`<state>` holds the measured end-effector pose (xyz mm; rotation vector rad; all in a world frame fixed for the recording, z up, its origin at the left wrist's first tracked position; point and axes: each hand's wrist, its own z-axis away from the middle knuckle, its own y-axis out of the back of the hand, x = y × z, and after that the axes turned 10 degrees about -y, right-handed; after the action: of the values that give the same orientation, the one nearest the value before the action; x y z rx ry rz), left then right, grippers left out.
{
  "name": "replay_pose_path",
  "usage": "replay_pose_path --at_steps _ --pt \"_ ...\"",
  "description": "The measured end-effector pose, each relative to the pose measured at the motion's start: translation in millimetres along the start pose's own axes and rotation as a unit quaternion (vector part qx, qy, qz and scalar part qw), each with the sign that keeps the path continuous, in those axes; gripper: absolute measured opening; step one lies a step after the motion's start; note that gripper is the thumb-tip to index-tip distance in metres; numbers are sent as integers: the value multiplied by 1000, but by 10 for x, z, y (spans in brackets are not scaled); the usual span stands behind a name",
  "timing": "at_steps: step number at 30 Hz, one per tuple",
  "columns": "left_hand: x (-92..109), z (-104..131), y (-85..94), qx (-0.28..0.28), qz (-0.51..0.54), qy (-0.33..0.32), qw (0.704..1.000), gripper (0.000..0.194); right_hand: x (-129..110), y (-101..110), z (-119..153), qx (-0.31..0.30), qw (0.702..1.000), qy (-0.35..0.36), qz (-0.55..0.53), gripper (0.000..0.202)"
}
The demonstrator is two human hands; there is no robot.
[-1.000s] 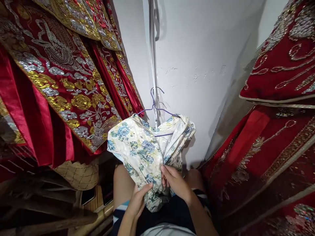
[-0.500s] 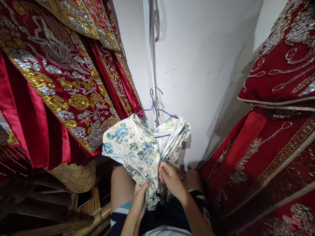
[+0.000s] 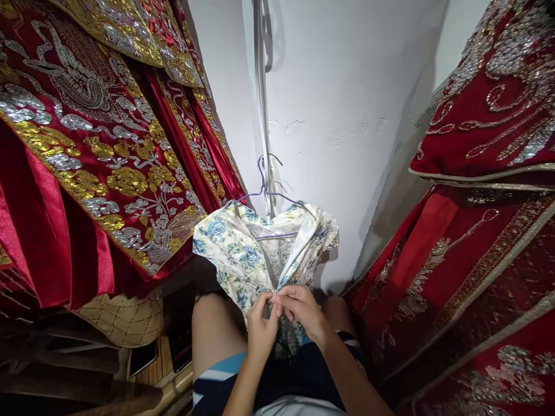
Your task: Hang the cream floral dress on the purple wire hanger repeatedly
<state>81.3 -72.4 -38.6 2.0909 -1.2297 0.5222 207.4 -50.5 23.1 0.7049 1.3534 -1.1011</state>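
A short-sleeved floral blouse point(image 3: 236, 248), white with blue and yellow flowers, hangs on a thin purple wire hanger point(image 3: 263, 186) in front of me. Its front edges fall open in a V from the neck. Where the edges meet, my left hand point(image 3: 262, 323) pinches the cloth between thumb and fingers. Right against it, my right hand point(image 3: 300, 309) also pinches the blouse front, fingertips touching those of the left. Any button there is hidden by the fingers. The lower part of the blouse lies bunched over my lap.
Red garments with gold and silver embroidery point(image 3: 130, 179) hang at left, and a beaded red garment point(image 3: 477, 133) at right. A white strap point(image 3: 259, 86) runs down the pale wall. Lower left, a phone-like dark object point(image 3: 143, 358) lies on a wooden slatted surface point(image 3: 161, 359) beside a quilted beige item point(image 3: 124, 318).
My left hand has moved up and right from the blouse's lower side to meet the right hand at the front edges. The neckline now spreads into a wider V.
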Motion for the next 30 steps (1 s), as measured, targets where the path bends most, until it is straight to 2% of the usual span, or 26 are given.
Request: replay_pose_path --at_steps 2,4,6,8,9,11,13,14,16,18,19,20,21,23,24,25,27,29,30 --pt "-36 -45 -77 -13 -1 2 1000 18 -280 55 -135 17 1000 17 5 31" --pt "-97 -56 -142 -38 -20 0 999 20 -690 89 -306 46 998 43 -7 24" --pt "-159 -45 -196 -78 -48 2 996 21 -1122 60 -471 54 992 113 -29 19" --pt "-207 -44 -219 -123 -70 7 990 20 -1443 -24 -586 63 985 148 -61 17" --pt "-221 -61 -211 -147 -76 12 986 19 -1533 -71 -616 62 984 152 -63 17" --pt "-218 -154 -143 -189 -74 18 979 15 -1567 -142 -628 48 986 152 -51 17" --pt "-155 -353 -7 -187 -48 1 981 11 -1471 -156 -598 32 987 152 -35 18" --pt "-98 -497 81 -158 -35 -18 987 9 -1410 -145 -577 27 987 153 -29 18" --pt "62 -854 277 -37 -19 -66 997 17 -1323 -105 -533 24 987 158 -18 20" --pt "252 -1256 460 70 -45 -120 989 30 -1317 -74 -504 27 984 174 -3 22" --pt "343 -1449 534 79 -70 -151 983 31 -1339 -66 -502 27 983 183 4 23" --pt "428 -1623 591 65 -94 -183 976 29 -1365 -62 -510 29 981 193 9 25" --pt "505 -1769 633 28 -108 -214 970 23 -1385 -60 -531 32 979 202 13 26" --pt "627 -1965 687 -10 -131 -255 958 17 -1369 -53 -601 50 974 219 21 27" --pt "669 -2017 712 -3 -139 -264 954 16 -1319 -43 -642 64 972 223 29 27" --pt "693 -2044 746 27 -143 -263 954 16 -1239 -30 -678 79 972 217 40 27" --pt "666 -2047 857 142 -111 -221 958 14 -1002 4 -714 92 978 179 57 27" --pt "515 -2006 1020 284 -18 -137 949 10 -722 31 -678 71 989 126 39 26" --pt "398 -1967 1105 346 58 -76 933 9 -591 36 -633 52 993 109 13 24"
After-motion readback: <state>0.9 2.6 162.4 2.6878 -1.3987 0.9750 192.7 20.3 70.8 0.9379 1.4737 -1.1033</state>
